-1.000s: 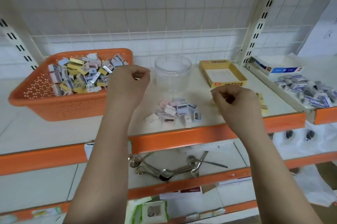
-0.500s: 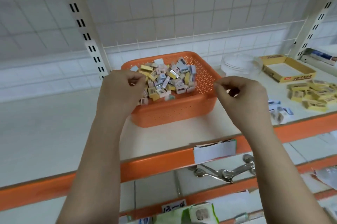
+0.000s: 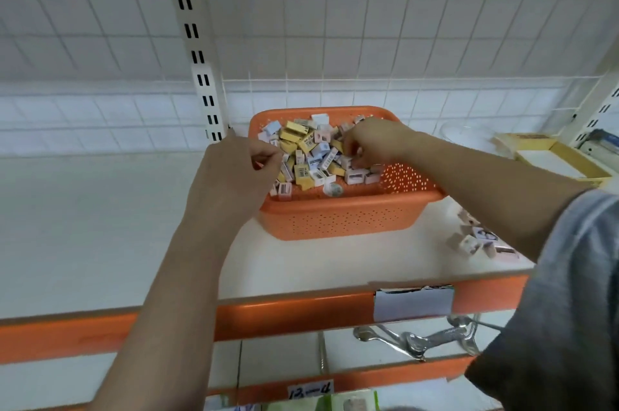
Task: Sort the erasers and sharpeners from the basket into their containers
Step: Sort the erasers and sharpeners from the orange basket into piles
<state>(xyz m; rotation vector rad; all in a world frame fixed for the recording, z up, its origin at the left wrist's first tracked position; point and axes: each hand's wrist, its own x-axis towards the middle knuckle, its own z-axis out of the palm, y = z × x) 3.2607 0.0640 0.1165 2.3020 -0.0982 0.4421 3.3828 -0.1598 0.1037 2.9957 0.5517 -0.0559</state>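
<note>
Orange perforated basket [image 3: 335, 219] on the white shelf [image 3: 100, 226], set back from the orange front edge [image 3: 294, 310]. Inside the basket, a loose heap of erasers and sharpeners [image 3: 311, 156] in small yellow, white, pale blue and pink boxes, many with barcodes, piled more to the left and the back. Left hand [image 3: 231, 172] at the left rim of the basket, seen from the back, fingers [image 3: 268, 156] curled and the grip drawn together at the tips, just touching the edge of the heap; cannot tell if anything is pinched there. Right hand [image 3: 375, 142] reaching from the right over the basket, fingers bent down into the heap near its right side; grip closed around or between the small boxes, but cannot tell if one is really clamped. Grey sleeve [image 3: 569, 276] on the right arm, low at the right. On the shelf to the right of the basket, a small group of pinkish and white boxes [image 3: 479, 239], partly hidden by the forearm. Behind them, a clear round container [image 3: 465, 136] and, further right, an open yellow cardboard tray [image 3: 562, 162]. Behind all, a white wire grid [image 3: 368, 25] and a slotted upright post [image 3: 197, 42]. White paper label [image 3: 413, 303] on the front edge; below, on the lower shelf, some shiny metal tools [image 3: 432, 340].
</note>
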